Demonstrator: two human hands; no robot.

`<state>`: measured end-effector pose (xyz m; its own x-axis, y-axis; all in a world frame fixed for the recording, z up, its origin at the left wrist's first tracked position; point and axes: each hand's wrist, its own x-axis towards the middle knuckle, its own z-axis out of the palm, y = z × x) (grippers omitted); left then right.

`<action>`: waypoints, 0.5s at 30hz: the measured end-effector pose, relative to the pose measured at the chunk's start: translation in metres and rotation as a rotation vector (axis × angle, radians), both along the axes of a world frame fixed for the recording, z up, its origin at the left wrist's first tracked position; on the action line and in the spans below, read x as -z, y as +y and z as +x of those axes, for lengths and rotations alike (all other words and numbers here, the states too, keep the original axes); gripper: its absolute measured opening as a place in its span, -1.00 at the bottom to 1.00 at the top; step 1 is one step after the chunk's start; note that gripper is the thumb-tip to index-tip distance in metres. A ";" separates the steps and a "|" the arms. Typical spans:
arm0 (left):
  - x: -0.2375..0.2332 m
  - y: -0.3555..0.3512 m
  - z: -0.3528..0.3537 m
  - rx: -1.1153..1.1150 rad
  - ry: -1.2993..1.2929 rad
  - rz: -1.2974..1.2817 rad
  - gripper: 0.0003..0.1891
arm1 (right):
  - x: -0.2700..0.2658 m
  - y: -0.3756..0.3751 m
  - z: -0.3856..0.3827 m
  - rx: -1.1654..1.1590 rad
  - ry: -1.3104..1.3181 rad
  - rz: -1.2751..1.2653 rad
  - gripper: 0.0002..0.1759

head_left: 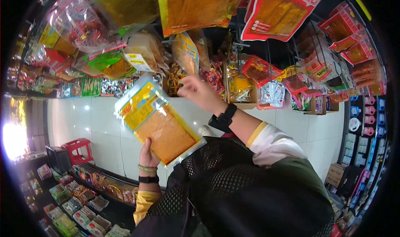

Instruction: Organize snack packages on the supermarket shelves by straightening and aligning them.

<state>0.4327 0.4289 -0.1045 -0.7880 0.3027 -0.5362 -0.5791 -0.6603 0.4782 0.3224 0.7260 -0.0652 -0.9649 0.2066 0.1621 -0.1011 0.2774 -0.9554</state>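
My left hand (148,157) grips the lower edge of a flat, clear-and-yellow snack packet (160,122), its thumb lying on the front. An orange-brown sheet of food shows through the packet's lower half. Farther forward, my right hand (201,93) is raised by the shelf with loosely bent fingers apart and nothing seen in them. Just beyond its fingertips hangs a narrow clear snack bag (186,53) with a blue-and-yellow label. Small wrapped snacks (176,80) lie in a bin beside that hand.
Large snack bags (196,10) and a red-edged packet (280,12) hang from rack hooks. A cardboard box (241,89) of packets stands at the shelf front. Pale floor tiles (100,130) stretch below, with a red plastic stool (78,151) and a low snack display (85,203) on the left.
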 end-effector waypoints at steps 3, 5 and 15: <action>-0.006 0.014 -0.018 0.061 0.034 -0.007 -0.41 | 0.016 -0.023 0.017 -0.525 -0.364 -0.371 -0.51; -0.017 0.026 -0.029 0.216 0.170 -0.020 -0.42 | 0.014 -0.027 0.018 -0.592 -0.388 -0.341 -0.50; -0.004 0.014 -0.017 0.080 0.012 0.076 -0.47 | 0.014 0.011 0.013 -0.347 -0.516 -0.709 -0.63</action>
